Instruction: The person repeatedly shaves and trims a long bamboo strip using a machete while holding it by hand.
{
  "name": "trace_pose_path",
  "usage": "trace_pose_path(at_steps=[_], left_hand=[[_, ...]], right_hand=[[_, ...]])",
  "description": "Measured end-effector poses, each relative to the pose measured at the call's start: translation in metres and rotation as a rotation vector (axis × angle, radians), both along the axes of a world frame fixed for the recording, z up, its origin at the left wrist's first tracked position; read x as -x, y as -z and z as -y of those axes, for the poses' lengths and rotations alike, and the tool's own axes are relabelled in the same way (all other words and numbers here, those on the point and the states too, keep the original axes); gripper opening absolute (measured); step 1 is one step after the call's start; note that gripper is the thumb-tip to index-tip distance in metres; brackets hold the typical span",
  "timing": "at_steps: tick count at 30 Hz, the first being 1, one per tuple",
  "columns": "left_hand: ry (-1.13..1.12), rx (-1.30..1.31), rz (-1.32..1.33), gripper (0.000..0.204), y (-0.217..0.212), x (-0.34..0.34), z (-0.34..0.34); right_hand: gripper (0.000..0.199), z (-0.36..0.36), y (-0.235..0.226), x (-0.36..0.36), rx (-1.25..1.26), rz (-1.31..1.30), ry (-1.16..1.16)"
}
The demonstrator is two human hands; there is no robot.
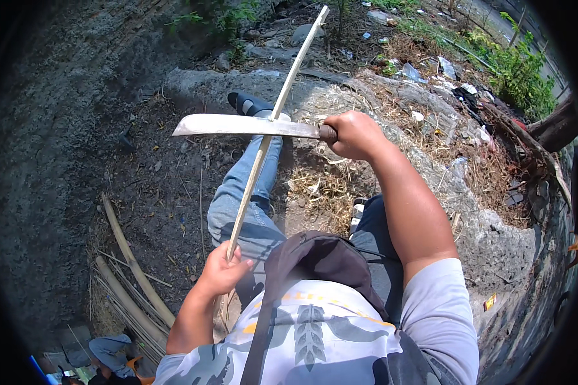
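Note:
My right hand (355,136) is wrapped round the dark handle of a machete (231,125), whose broad pale blade points to the left. Its blade crosses a long, thin, pale bamboo strip (253,176) above its midpoint; whether the edge bites into the strip, I cannot tell. The strip's lower end is gripped in my left hand (221,274), near my left thigh, and its far end slants up and away to the right. My outstretched left leg (244,192) lies beneath the strip, its foot in a dark slide sandal (247,102).
Several bamboo pieces (131,250) lie in a pile at the left. A rough stone ledge (404,135) with dry shavings and litter curves round in front. At the lower left sits another person (112,353), partly cut off. A dark bag (327,256) rests on my lap.

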State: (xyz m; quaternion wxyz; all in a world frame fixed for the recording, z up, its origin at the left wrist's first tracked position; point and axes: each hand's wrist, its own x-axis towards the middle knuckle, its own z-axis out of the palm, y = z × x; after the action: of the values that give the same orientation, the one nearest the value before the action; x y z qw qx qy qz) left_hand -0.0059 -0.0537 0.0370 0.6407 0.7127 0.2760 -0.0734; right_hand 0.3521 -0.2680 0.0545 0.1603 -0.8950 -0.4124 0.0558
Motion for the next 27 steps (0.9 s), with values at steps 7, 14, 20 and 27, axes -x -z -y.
trace_pose_path(at_steps=[7,14,20,27], left_hand=[[0.058,-0.054,0.038,0.031,0.009,0.002,-0.002],[0.056,0.004,-0.014,0.031,0.010,0.001,-0.007],[0.097,-0.055,-0.007,0.033,0.008,0.000,0.001],[0.016,-0.017,0.020,0.032,0.023,0.019,0.001]], right_hand=[[0.019,-0.011,-0.005,0.025,-0.034,0.035,-0.116],[0.016,-0.027,0.016,0.032,-0.129,0.186,-0.244],[0.014,-0.006,0.022,0.000,-0.131,0.020,0.091],[0.024,-0.005,0.006,0.009,-0.038,0.047,-0.012]])
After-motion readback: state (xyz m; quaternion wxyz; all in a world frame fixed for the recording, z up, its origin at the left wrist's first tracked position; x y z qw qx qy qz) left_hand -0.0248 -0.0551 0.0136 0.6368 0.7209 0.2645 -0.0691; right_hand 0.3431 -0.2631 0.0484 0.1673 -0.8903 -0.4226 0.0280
